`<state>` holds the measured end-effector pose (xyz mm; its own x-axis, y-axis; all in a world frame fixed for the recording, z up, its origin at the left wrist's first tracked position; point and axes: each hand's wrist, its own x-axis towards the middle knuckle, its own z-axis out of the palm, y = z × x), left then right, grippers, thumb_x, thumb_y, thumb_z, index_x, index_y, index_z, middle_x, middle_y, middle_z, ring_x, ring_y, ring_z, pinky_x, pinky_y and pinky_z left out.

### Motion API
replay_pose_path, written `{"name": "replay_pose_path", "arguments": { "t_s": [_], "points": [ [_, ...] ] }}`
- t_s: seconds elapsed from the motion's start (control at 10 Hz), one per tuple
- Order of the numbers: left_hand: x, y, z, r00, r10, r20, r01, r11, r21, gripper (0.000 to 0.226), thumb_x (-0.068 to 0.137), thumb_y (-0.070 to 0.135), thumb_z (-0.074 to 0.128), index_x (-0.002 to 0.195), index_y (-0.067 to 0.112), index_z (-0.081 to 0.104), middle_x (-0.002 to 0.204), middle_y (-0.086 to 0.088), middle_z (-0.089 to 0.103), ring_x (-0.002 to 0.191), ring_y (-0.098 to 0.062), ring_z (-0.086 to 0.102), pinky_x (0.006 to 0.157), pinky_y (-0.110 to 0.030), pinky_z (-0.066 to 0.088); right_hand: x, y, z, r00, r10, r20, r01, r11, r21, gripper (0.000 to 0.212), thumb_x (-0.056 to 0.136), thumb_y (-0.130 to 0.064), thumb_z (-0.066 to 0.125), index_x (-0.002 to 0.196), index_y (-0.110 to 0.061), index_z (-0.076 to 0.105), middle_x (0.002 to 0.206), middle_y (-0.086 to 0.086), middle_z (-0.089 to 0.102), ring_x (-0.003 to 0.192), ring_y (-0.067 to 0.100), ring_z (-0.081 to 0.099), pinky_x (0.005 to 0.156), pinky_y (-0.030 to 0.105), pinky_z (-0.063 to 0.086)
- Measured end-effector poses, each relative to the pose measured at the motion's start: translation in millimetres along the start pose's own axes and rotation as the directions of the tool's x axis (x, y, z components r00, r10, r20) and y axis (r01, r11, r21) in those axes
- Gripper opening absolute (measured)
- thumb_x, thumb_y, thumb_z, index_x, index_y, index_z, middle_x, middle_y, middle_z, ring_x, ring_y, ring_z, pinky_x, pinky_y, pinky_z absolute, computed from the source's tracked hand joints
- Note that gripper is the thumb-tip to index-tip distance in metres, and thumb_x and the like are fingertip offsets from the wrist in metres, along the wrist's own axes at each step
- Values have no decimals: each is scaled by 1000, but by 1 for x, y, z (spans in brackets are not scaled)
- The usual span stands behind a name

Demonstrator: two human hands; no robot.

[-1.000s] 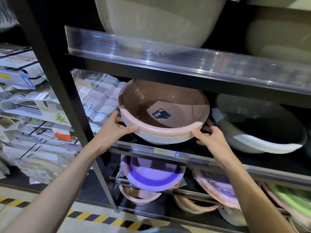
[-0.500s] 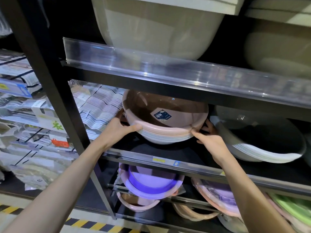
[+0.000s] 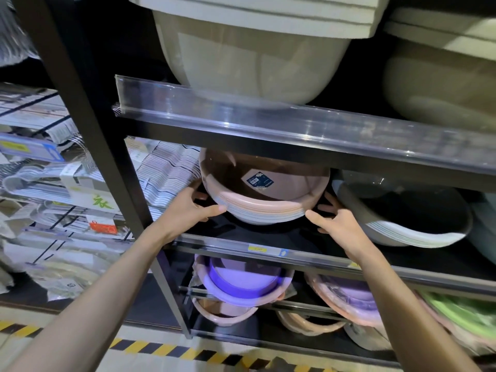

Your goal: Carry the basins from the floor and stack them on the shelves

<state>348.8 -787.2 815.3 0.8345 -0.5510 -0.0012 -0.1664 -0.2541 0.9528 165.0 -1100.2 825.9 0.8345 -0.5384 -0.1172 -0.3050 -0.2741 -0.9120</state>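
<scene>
A stack of pink basins (image 3: 264, 205) with a dark blue label inside sits tilted on the middle shelf (image 3: 241, 245) of a black rack. My left hand (image 3: 188, 208) grips the stack's left rim, thumb along the front. My right hand (image 3: 338, 224) holds its right rim, fingers spread behind it. The upper shelf's front edge hides the stack's far side.
A white basin stack (image 3: 408, 232) leans right beside the pink one. Large beige tubs (image 3: 255, 55) fill the upper shelf. Purple basins (image 3: 241, 285), pink ones and a green one (image 3: 461, 315) sit below. Packaged hangers (image 3: 166, 170) lie to the left. Yellow-black floor tape (image 3: 166, 350) runs below.
The pink basin stack has slid deeper onto the middle shelf, pushed by both hands. My view has dropped, so the upper shelf now covers more of the stack.
</scene>
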Motion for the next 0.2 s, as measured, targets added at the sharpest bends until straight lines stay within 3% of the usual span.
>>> {"name": "replay_pose_path", "arguments": {
  "t_s": [0.1,0.2],
  "points": [
    [-7,5,-2,997,-73,-11,73,995,67,83,52,60,87,124,38,52,116,4,61,92,-15,70,65,-25,62,-18,-7,-4,999,51,-18,-53,995,-88,112,63,-62,81,155,-17,34,118,-11,64,93,7,72,88,37,57],
    [-20,8,-2,997,-67,-26,72,954,290,89,50,71,82,127,39,50,109,13,60,80,-13,69,75,-35,61,-40,-10,-8,999,21,-47,-32,971,-239,118,55,-75,72,153,-21,37,130,-3,61,83,-2,70,78,24,52]
  ]
}}
